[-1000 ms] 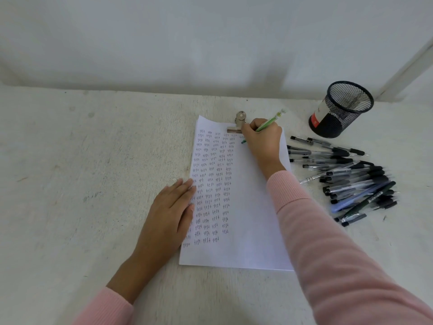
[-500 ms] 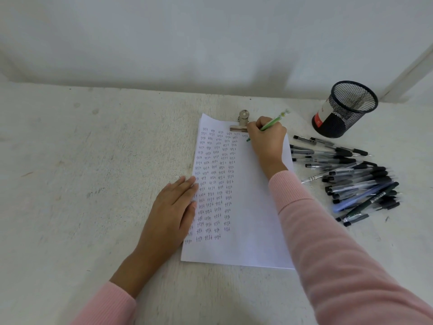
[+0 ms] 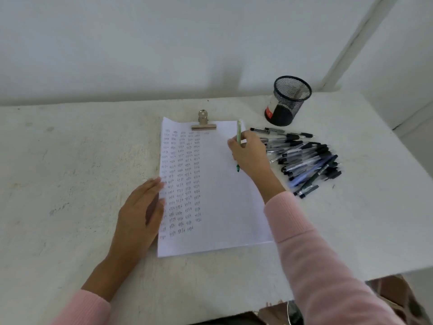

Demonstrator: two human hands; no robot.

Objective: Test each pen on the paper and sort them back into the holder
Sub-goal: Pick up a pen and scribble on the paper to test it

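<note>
A white sheet of paper (image 3: 225,207) lies on the table, its left half filled with rows of small pen marks. A metal clip (image 3: 203,124) holds its top edge. My right hand (image 3: 249,156) grips a green pen (image 3: 239,133) upright over the paper's right edge, tip down at about mid-height. My left hand (image 3: 140,212) lies flat with fingers straight on the paper's left edge. A pile of several dark pens (image 3: 304,158) lies right of the paper. The black mesh holder (image 3: 289,99) stands behind the pile; nothing shows inside it.
The pale table (image 3: 70,172) ends at a front edge at lower right, with a wall close behind. Below the front edge a patterned thing (image 3: 398,299) shows. A white post (image 3: 351,43) rises at the back right.
My right hand has moved with the green pen from the top of the paper beside the clip down and right to the paper's right edge. The view has shifted; my left hand stays put.
</note>
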